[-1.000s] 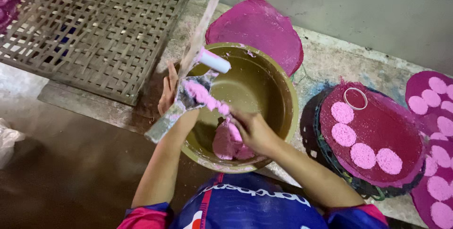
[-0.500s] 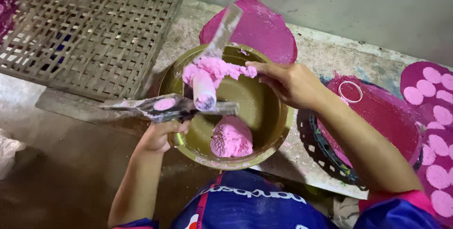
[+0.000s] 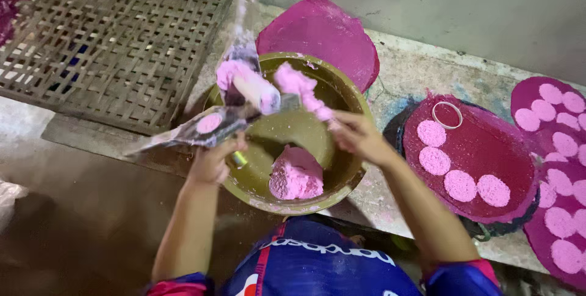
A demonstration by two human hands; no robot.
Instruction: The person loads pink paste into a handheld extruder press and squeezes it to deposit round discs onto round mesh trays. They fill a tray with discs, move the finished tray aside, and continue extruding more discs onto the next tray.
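Note:
My left hand (image 3: 213, 160) grips a flat metal scraper-like tool (image 3: 201, 130) smeared with pink paste, held over the left rim of an olive-green bowl (image 3: 351, 168). A pale cylindrical piece (image 3: 256, 91) coated in pink paste sticks up above the tool. My right hand (image 3: 357, 136) pinches a strip of pink paste (image 3: 299, 88) over the bowl. A lump of pink paste (image 3: 297, 176) lies at the bowl's bottom.
A round magenta tray (image 3: 488, 149) to the right carries several pink discs and a metal ring (image 3: 447, 115). More disc-covered trays (image 3: 558, 149) sit further right. A magenta sheet (image 3: 320, 33) lies behind the bowl, a woven bamboo grid (image 3: 104, 39) at the left.
My right hand lifted pink paste out of the bowl and drew back toward the bowl's middle. My left hand turned the tool flat and holds it lower at the rim.

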